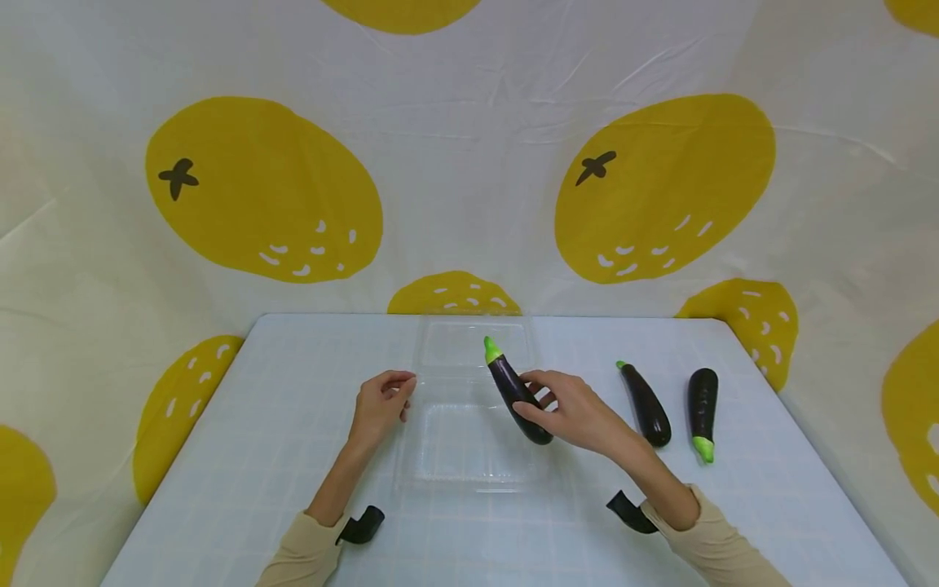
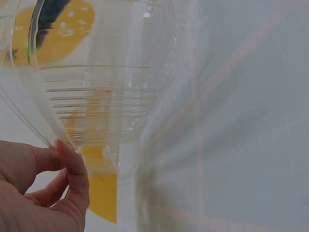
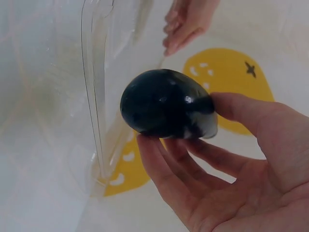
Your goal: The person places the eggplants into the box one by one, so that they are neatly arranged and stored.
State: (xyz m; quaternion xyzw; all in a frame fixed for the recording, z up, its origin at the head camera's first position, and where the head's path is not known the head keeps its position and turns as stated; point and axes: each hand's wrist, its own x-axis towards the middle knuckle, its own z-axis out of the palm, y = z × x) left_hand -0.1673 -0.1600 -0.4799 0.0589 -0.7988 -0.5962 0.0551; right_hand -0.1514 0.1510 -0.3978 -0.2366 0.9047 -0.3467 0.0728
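Note:
A clear plastic clamshell container (image 1: 469, 444) lies on the table with its lid (image 1: 473, 341) folded back toward the wall. My left hand (image 1: 381, 405) is at the container's left edge; in the left wrist view its thumb and index finger (image 2: 75, 162) pinch the rim. Over the container's right part, my right hand (image 1: 575, 408) grips a dark purple eggplant (image 1: 513, 393) with a bright green stem end that points away to the back left. The right wrist view shows the eggplant's rounded end (image 3: 161, 104) between thumb and fingers.
Two more eggplants lie to the right: one (image 1: 647, 408) with its green tip toward the back, the other (image 1: 703, 403) with its tip toward the front. The table (image 1: 242, 456) has a pale checked cover. Behind it hangs a white cloth (image 1: 469, 163) with yellow fruit prints.

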